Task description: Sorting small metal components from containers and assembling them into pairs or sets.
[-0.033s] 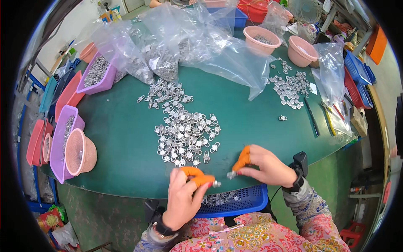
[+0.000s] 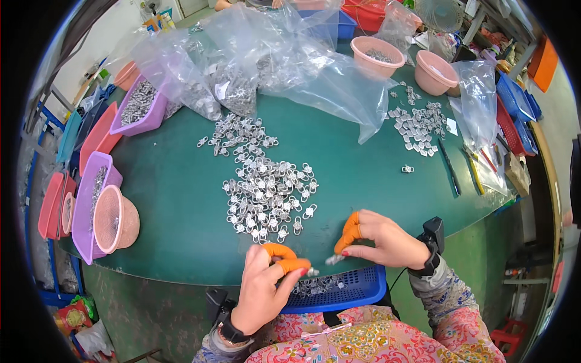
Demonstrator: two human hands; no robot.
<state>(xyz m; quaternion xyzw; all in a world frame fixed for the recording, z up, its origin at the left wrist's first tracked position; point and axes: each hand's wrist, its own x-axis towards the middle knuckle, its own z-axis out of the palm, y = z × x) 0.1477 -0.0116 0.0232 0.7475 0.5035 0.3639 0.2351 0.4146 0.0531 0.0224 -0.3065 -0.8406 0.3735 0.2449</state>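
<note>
Orange finger covers sit on the fingers of both hands. My left hand (image 2: 264, 287) pinches a small silvery metal part (image 2: 312, 272) at the table's front edge. Just to its right, my right hand (image 2: 387, 241) grips another small silvery metal piece (image 2: 334, 259) between thumb and fingers. The two pieces are close but apart, and their exact shape is blurred. Beyond my left hand lies a loose heap of silvery metal links (image 2: 266, 190) with looped ends. Below both hands a blue basket (image 2: 339, 304) holds several similar metal parts.
Clear plastic bags (image 2: 290, 60) of metal parts cover the far side of the green table (image 2: 175, 193). Purple bins (image 2: 85, 224) and a pink basket (image 2: 126, 224) line the left. Square metal pieces (image 2: 417, 130), a dark pen-like tool (image 2: 449, 169) and pink bowls (image 2: 436, 75) are at right.
Both hands have shifted only slightly. The piece in my right hand has tilted a little, and my left fingertips have dipped slightly.
</note>
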